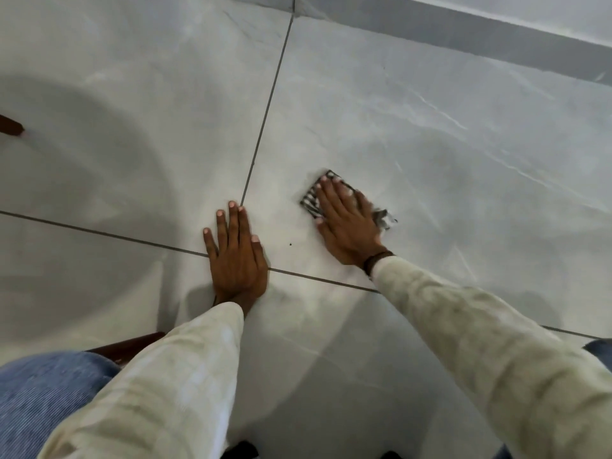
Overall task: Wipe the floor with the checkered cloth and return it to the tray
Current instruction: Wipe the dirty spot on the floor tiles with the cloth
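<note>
The black-and-white checkered cloth (pixel 311 202) lies folded on the pale grey tiled floor (pixel 430 144), a little right of centre. My right hand (pixel 347 223) lies flat on top of it, fingers spread, pressing it to the tile; a frayed corner of the cloth sticks out on the hand's right side. Flat on the floor to the left rests my left hand (pixel 236 256), palm down over a grout joint, with nothing in it. No tray is in view.
A dark wooden furniture leg (pixel 11 125) shows at the left edge and another dark wooden piece (pixel 129 346) lies near my knee. A grey skirting strip (pixel 496 38) runs along the wall at the top right. A tiny dark speck (pixel 290 244) sits between my hands.
</note>
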Demonstrator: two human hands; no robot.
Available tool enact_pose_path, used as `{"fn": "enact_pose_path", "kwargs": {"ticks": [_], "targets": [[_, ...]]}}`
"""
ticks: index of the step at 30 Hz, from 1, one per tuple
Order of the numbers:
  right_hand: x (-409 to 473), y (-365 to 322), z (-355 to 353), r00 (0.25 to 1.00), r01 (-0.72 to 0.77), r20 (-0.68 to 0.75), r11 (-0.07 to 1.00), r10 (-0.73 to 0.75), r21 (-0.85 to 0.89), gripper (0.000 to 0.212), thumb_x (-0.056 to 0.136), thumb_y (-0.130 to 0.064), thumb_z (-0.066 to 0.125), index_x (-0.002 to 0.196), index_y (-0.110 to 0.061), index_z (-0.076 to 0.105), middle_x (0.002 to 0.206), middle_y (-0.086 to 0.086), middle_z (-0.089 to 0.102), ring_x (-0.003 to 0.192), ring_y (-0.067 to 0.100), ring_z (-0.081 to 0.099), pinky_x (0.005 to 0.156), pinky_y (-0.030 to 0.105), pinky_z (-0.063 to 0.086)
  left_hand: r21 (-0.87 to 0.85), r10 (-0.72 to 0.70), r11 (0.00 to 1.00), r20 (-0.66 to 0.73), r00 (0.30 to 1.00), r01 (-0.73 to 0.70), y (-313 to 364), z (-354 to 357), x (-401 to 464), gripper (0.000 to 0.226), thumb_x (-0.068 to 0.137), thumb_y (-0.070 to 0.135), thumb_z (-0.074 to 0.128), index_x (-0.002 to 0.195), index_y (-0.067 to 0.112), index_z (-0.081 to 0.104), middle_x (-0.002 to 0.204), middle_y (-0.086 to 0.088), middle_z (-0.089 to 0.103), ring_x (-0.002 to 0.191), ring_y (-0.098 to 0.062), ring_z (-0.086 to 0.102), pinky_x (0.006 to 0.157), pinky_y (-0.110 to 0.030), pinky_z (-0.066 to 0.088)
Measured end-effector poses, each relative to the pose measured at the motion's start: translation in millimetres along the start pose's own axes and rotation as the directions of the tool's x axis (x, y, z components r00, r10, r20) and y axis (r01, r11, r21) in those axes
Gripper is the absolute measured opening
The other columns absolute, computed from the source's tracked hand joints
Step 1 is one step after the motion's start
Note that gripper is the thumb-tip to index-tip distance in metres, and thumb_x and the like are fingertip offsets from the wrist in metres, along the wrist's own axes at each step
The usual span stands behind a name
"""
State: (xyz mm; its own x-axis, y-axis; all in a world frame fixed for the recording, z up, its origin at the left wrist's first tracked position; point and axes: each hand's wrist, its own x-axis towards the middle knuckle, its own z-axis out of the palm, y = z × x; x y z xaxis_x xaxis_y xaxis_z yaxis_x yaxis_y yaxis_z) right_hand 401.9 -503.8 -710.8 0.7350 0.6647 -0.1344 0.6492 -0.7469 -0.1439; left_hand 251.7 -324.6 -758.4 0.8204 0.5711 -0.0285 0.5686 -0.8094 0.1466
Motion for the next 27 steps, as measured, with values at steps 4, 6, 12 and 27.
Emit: {"fn": "enact_pose_path", "kwargs": {"ticks": [4,6,12,27], "targets": [[-43.1,-25.3,18.3,0.951,0.305,0.065,0.952,-0.302,-0.027,0.06,0.106,-0.037,0.033,0.163,-0.021,0.025,0.174,0.0,0.022,0.161,0.021,0.023,0.127,0.052,0.022,0.013,0.005,1.0,-0.007,1.0,-0.005,0.6,-1.0,-1.1,0.063,0.109,0.03,0.023,0.169,0.011,0.015,0.179,-0.006,0.014,0.167,-0.029,0.014,0.133,-0.056,0.012],[-58.4,2.5,15.4,0.896,0.432,0.133,0.901,-0.424,-0.044,0.061,0.106,-0.037,0.035,0.164,-0.024,0.022,0.174,-0.003,0.021,0.161,0.018,0.02,0.127,0.048,0.018,0.01,0.004,1.0,-0.009,1.0,-0.004,0.2,0.0,-0.8,0.063,0.11,0.031,0.023,0.169,0.011,0.014,0.179,-0.006,0.013,0.167,-0.028,0.014,0.134,-0.056,0.012],[-11.8,15.7,1.9,0.998,-0.029,0.049,1.0,0.029,-0.005,0.061,0.107,-0.04,0.033,0.164,-0.025,0.022,0.175,-0.003,0.017,0.163,0.02,0.014,0.128,0.05,0.02,0.018,0.004,1.0,-0.028,1.0,-0.003,-0.1,3.5,-0.5,0.064,0.109,0.031,0.023,0.169,0.012,0.015,0.179,-0.006,0.014,0.166,-0.028,0.015,0.134,-0.056,0.012],[-39.8,-35.7,17.5,0.989,0.147,0.014,0.988,-0.147,0.041,0.061,0.106,-0.04,0.033,0.164,-0.026,0.023,0.174,-0.005,0.02,0.162,0.016,0.018,0.128,0.051,0.022,0.01,-0.001,1.0,-0.023,1.0,0.002,2.0,0.3,-1.0,0.064,0.108,0.031,0.025,0.169,0.012,0.016,0.179,-0.007,0.014,0.166,-0.028,0.016,0.133,-0.057,0.014]]}}
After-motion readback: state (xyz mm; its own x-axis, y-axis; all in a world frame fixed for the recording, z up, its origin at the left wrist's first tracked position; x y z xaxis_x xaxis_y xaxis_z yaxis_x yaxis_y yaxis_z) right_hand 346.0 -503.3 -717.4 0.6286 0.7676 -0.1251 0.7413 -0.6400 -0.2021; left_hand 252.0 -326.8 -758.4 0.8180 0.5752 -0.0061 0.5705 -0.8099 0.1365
